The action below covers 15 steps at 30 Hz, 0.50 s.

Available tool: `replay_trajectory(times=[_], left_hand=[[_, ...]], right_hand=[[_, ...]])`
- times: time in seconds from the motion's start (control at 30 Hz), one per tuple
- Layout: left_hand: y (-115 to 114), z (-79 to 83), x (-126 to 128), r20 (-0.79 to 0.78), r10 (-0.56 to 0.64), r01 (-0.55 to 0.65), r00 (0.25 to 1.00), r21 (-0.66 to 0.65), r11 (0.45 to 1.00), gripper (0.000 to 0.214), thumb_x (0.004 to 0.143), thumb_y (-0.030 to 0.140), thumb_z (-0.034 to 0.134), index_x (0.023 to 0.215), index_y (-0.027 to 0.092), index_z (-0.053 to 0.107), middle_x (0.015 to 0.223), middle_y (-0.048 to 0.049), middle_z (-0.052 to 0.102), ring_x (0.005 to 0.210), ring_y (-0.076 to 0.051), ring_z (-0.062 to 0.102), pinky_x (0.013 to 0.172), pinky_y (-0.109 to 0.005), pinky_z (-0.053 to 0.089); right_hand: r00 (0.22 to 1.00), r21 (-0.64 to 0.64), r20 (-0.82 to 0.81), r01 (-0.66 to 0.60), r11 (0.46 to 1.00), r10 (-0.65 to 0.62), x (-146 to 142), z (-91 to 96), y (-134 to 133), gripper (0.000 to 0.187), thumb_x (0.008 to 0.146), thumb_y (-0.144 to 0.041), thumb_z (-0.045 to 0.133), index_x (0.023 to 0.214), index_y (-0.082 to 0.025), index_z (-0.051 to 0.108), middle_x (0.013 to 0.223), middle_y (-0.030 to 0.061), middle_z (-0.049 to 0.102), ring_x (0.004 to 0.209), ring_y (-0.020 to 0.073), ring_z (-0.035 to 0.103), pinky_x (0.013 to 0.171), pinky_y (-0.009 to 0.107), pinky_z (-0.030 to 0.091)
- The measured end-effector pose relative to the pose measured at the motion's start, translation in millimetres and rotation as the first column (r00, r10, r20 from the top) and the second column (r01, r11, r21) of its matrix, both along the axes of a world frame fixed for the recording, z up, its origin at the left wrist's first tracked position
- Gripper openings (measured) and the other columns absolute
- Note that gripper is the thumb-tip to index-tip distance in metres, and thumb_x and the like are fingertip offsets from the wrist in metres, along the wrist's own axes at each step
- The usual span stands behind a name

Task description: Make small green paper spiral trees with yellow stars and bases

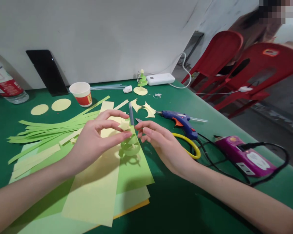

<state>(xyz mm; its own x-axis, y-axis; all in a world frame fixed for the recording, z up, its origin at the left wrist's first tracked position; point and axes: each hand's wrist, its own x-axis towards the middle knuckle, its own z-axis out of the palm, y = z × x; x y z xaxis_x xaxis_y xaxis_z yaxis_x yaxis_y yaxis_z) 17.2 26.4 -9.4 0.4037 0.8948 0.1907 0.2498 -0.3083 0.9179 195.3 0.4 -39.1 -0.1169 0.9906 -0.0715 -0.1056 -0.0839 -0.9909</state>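
Note:
My left hand [97, 133] pinches a small pale-yellow paper star [124, 125] between thumb and fingers. Below the star hangs a curled spiral of light-green paper [130, 148], like a little tree, over the stacked sheets. Just right of it is my right hand [161, 143], fingers curled together near the spiral; whether anything is between them is hidden. Partly under that hand lie scissors with yellow handles [196, 152], the blade tip showing by the fingers. A grey pen-like stick [131, 113] lies behind the star.
Green paper strips [46, 130] and coloured sheets [95, 195] spread over the left. A blue glue gun [179, 120] and purple power strip [246, 157] with cables lie right. Farther back are a paper cup [80, 94], phone [47, 73], bottle [8, 84] and finished small paper tree [142, 79].

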Motion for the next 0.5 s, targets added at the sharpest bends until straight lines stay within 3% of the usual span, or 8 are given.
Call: replay_trajectory(times=[0.2,0.4,0.5], left_hand=[[1.3,5.5,0.5,-0.049,0.022,-0.022,0.999,0.003,1.0,0.023,0.074,0.031,0.067,0.056,0.02,0.061,0.105,0.0002,0.059,0.1,-0.019,0.052,0.097,-0.038,0.034],[4.3,2.7,0.2,-0.124,-0.039,0.033,0.992,-0.043,0.999,0.022,0.074,0.036,0.066,0.058,0.021,0.066,0.11,-0.0002,0.06,0.103,-0.022,0.053,0.096,-0.042,0.036],[4.7,-1.2,0.4,-0.103,-0.093,0.086,0.99,-0.067,0.994,0.021,0.073,0.038,0.067,0.059,0.022,0.068,0.115,0.0005,0.059,0.108,-0.024,0.051,0.097,-0.043,0.036]], right_hand=[[0.999,0.019,0.026,0.039,0.999,-0.039,1.4,-4.3,1.8,0.016,0.08,-0.036,0.056,0.085,-0.021,0.059,0.081,-0.0015,0.051,0.077,0.01,0.046,0.071,0.023,0.037],[0.977,0.301,0.198,0.013,0.954,-0.076,9.2,0.9,0.8,0.007,0.081,-0.028,0.057,0.083,-0.022,0.061,0.086,-0.0005,0.056,0.08,0.0118,0.049,0.072,0.025,0.038],[0.954,0.358,0.29,-0.039,0.933,-0.072,11.0,7.8,-1.7,0.006,0.08,-0.025,0.059,0.083,-0.023,0.064,0.085,0.0004,0.055,0.081,0.0128,0.049,0.072,0.026,0.038]])
